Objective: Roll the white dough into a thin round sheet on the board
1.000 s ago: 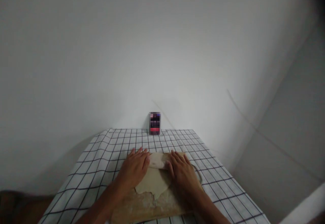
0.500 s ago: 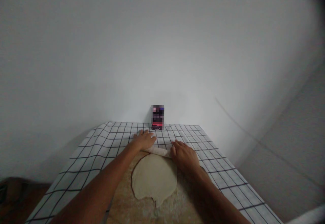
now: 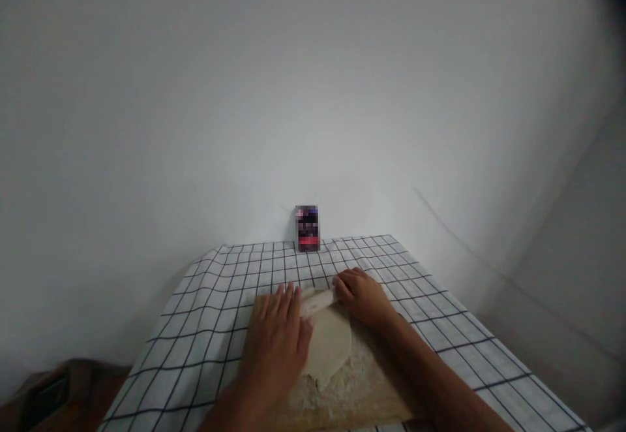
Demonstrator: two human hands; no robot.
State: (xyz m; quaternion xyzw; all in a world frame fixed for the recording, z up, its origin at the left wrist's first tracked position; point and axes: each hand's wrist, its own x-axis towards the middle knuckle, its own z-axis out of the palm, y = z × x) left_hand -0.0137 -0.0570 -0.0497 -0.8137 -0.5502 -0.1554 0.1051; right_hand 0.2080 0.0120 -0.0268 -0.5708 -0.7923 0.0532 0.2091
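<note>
A pale rolling pin (image 3: 319, 303) lies slanted across a flat sheet of dough (image 3: 332, 347), its right end farther from me. My left hand (image 3: 280, 337) rests over the pin's left end with fingers stretched forward, flat rather than wrapped. At the other end, my right hand (image 3: 360, 293) curls its fingers round the pin. Under the dough is a floured wooden board (image 3: 352, 399). The left part of the sheet is hidden behind my left hand, and a bit of its far edge shows beyond the pin.
A white cloth with a black grid (image 3: 205, 321) covers the table. Near its far edge a pixelated dark upright object (image 3: 308, 228) leans by the white wall (image 3: 313, 106). Low on the left stands a brown object (image 3: 63, 389), too dim to name.
My left hand has come back toward me with the pin's left end, so the pin now slants over the dough. My right hand has shifted little. The view has turned slightly.
</note>
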